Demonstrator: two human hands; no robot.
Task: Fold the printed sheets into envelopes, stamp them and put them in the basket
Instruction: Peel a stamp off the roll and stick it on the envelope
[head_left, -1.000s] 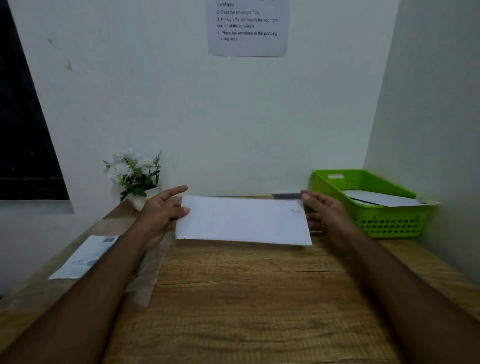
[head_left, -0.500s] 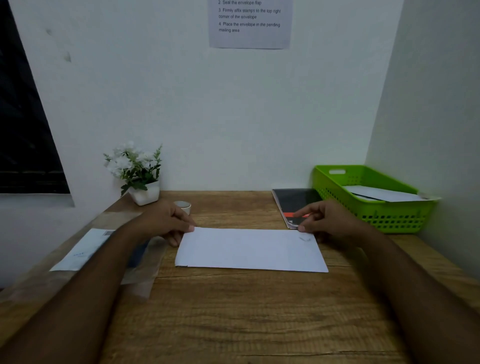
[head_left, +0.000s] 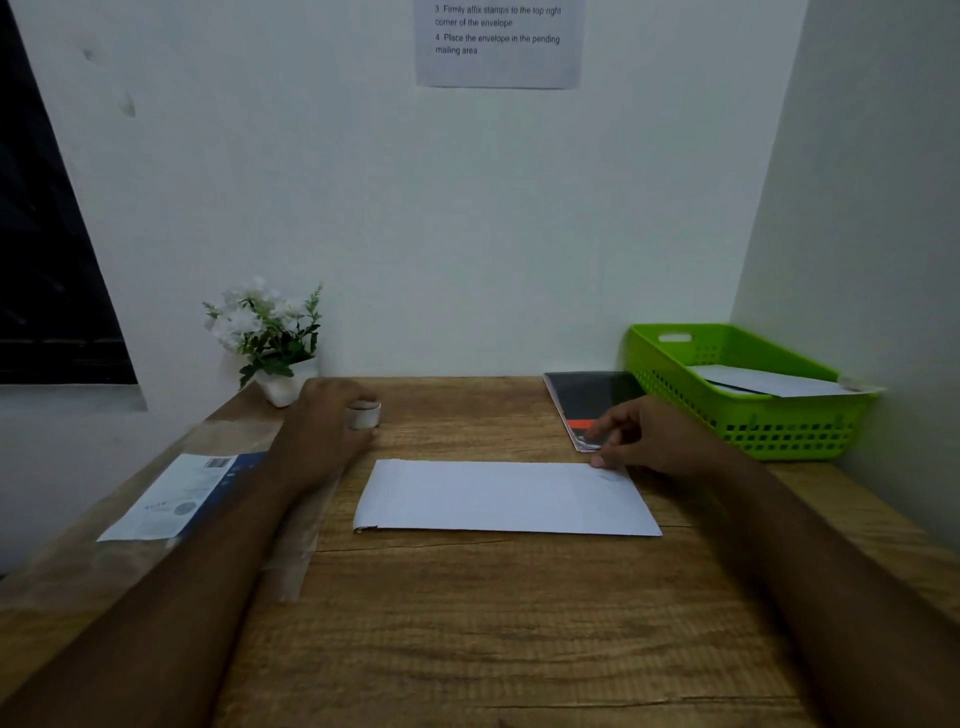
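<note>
A white envelope (head_left: 506, 496) lies flat on the wooden desk (head_left: 467, 623), long side toward me. My left hand (head_left: 322, 431) is at the back left, its fingers and thumb curled round a small white round pot (head_left: 365, 414). My right hand (head_left: 649, 439) rests by the envelope's far right corner, thumb tip touching that corner, fingers loosely bent over a black and red booklet (head_left: 587, 400). The green basket (head_left: 779, 431) stands at the back right with a white envelope (head_left: 769, 382) inside.
A white flower pot (head_left: 270, 338) stands at the back left against the wall. A clear plastic packet with a blue and white label (head_left: 176, 496) lies along the desk's left edge. An instruction sheet (head_left: 498, 41) hangs on the wall. A side wall closes the right.
The envelope went from held above the desk to lying flat. My left hand let go of its left end and moved back to the small white pot. My right hand stayed at the right corner.
</note>
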